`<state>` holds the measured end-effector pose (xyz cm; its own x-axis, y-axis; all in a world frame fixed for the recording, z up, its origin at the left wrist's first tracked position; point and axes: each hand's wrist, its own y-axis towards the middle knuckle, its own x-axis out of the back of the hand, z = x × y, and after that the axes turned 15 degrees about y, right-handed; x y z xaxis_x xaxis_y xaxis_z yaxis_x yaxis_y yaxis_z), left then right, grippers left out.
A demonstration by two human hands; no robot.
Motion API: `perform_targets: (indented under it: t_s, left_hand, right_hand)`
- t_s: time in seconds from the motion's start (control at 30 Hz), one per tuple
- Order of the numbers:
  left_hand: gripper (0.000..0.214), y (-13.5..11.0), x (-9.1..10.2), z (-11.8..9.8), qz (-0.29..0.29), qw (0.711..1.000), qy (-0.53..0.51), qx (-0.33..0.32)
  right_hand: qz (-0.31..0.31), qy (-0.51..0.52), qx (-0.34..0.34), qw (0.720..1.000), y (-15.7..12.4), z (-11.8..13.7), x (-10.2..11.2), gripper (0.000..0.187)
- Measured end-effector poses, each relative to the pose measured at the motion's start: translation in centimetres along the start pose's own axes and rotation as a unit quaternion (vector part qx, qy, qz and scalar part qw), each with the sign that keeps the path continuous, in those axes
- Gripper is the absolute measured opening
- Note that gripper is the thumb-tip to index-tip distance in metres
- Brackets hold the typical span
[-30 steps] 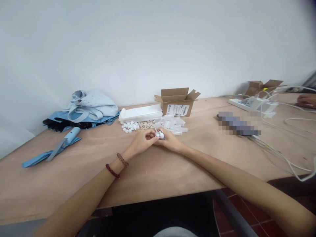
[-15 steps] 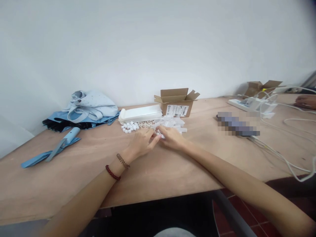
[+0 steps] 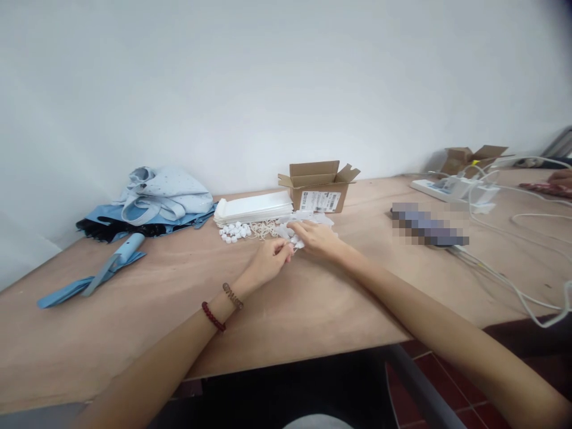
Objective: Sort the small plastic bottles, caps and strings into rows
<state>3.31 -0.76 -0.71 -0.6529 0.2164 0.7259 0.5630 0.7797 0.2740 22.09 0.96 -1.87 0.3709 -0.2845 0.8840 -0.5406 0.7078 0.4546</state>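
Reaching across the counter, we have both hands at the heap of clear plastic pieces, which lies at 12 o'clock from us, just short of the cardboard box. Our right hand lies palm down on the near edge of the heap, fingers loosely spread over the pieces. Our left hand sits at 8 o'clock from it, fingers curled and the tips drawn toward the thumb; we cannot tell whether they pinch anything. A small white piece shows between the two hands, right at the edge of the right one.

We judge these pieces to be very light, stiff and smooth. They would skid on the wood and scatter at a sweep, so a fingertip pinch across one piece's short sides suits better than a grab at the heap. The white caps at 10 o'clock from the left hand look just as small and apt to roll. The strings beside them look limp and likely to tangle.

A second ago both hands were closed together around a little white and grey part, nearer to us on bare wood. Now they have parted and moved out to the heap. We cannot tell whether the white piece is that same part.
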Motion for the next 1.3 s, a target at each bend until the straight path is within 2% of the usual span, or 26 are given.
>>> perform_targets:
  t_s: [0.13, 0.27, 0.47, 0.6, 0.73, 0.83, 0.93, 1.1, 1.3]
  left_hand:
    - [0.028, 0.1, 0.3, 0.3, -0.032, 0.999, -0.024, 0.027]
    - [0.025, 0.4, 0.4, 1.0, -0.063, 0.994, -0.060, 0.067]
    - [0.030, 0.5, 0.1, 1.2, -0.048, 0.997, -0.052, 0.032]
    - [0.032, 0.7, 0.0, 0.6, -0.065, 0.997, -0.028, 0.040]
    - [0.030, 0.9, 0.2, 0.6, -0.113, 0.991, -0.016, 0.073]
    - [0.028, 0.8, 0.4, 1.0, -0.125, 0.988, -0.017, 0.092]
    - [0.027, 0.6, 0.5, 1.0, -0.140, 0.987, -0.019, 0.074]
    - [0.019, 0.3, 0.2, 0.3, -0.173, 0.985, 0.018, 0.002]
    - [0.023, 0.2, 0.0, -0.1, -0.164, 0.985, 0.050, -0.005]
  right_hand:
    - [0.019, -0.026, -0.035, 0.999, -0.1, -0.4, 0.6, 0.037]
    - [0.009, -0.051, -0.083, 0.995, -0.4, -0.5, 1.8, 0.037]
    - [0.022, -0.044, -0.024, 0.999, -0.2, 0.8, 1.3, 0.035]
    - [0.024, -0.026, -0.048, 0.998, 0.3, 0.9, 0.7, 0.035]
    - [0.027, -0.011, -0.078, 0.997, 0.5, -0.1, 0.8, 0.033]
    - [0.028, -0.017, -0.101, 0.994, 0.4, -0.9, 1.1, 0.037]
    - [0.026, -0.016, -0.096, 0.995, 0.2, -0.8, 1.2, 0.040]
    - [0.035, 0.003, -0.080, 0.996, 0.3, 0.9, 0.9, 0.036]
    - [0.022, -0.034, -0.021, 0.999, 0.4, 1.0, 0.5, 0.033]
